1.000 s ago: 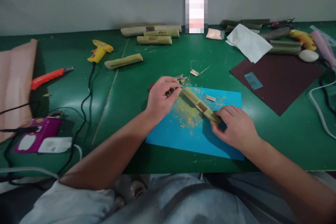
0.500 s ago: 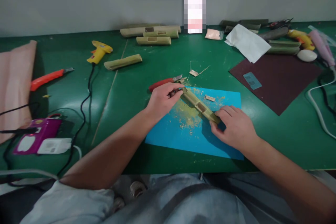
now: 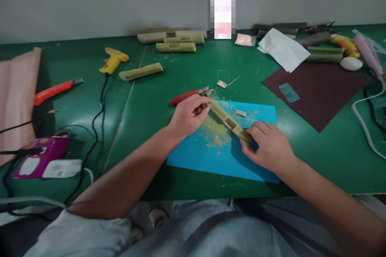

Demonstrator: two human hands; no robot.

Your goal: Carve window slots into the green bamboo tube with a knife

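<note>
A split bamboo piece [image 3: 220, 113] with a rectangular opening cut in it lies slanted over a blue sheet [image 3: 193, 154]. My left hand [image 3: 187, 115] is closed at its far end, the fingertips pinched together there. At the near end, my right hand [image 3: 269, 146] grips it between thumb and fingers. Yellowish shavings and dust [image 3: 217, 132] are scattered on the sheet under the bamboo. A small pale chip [image 3: 240, 113] lies just beyond it. Beside my left hand rests a red-handled knife [image 3: 185, 97], its blade pointing right.
To the left are a yellow glue gun [image 3: 113, 61] with a black cord, an orange cutter [image 3: 54, 93] and a purple box [image 3: 57, 150]. Several bamboo pieces [image 3: 175, 47] line the back. On the right, white paper [image 3: 283, 50] overlaps a dark brown sheet [image 3: 319, 96].
</note>
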